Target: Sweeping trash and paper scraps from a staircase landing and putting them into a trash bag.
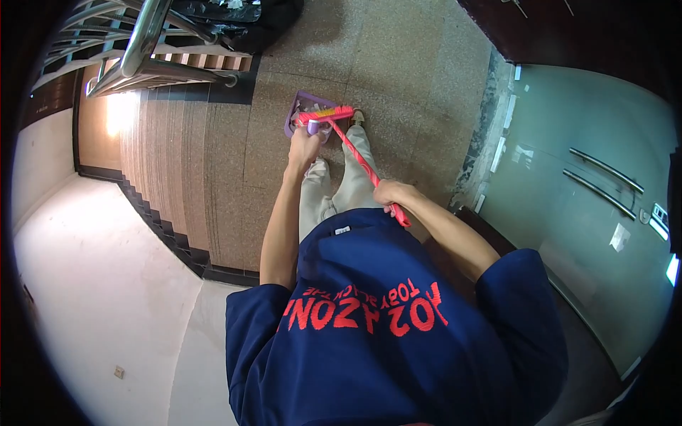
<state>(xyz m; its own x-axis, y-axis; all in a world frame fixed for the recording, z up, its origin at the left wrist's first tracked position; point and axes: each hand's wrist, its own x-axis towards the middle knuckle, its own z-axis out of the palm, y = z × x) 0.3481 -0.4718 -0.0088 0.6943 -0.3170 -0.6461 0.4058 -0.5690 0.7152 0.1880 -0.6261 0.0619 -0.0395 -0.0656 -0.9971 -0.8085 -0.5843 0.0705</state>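
Note:
My left hand [306, 146] is closed around the purple handle [313, 127] of a long-handled dustpan. The purple dustpan [289, 118] lies beyond that hand, near my feet, with pale scraps in it. My right hand [393, 195] grips the red stick of a broom [358, 155] close to its top end. The broom's head, with red and yellow bristles, lies over the dustpan's opening, partly in front of the scraps. Part of the dustpan is hidden behind my left hand and the broom head.
Stairs [160, 160] descend on the left, beside a metal railing [141, 48]. A black plastic bag [240, 26] holding scraps stands at the top, by the railing. On the right is a frosted glass door [559, 138] with metal handles. A white wall [96, 277] borders the stairs.

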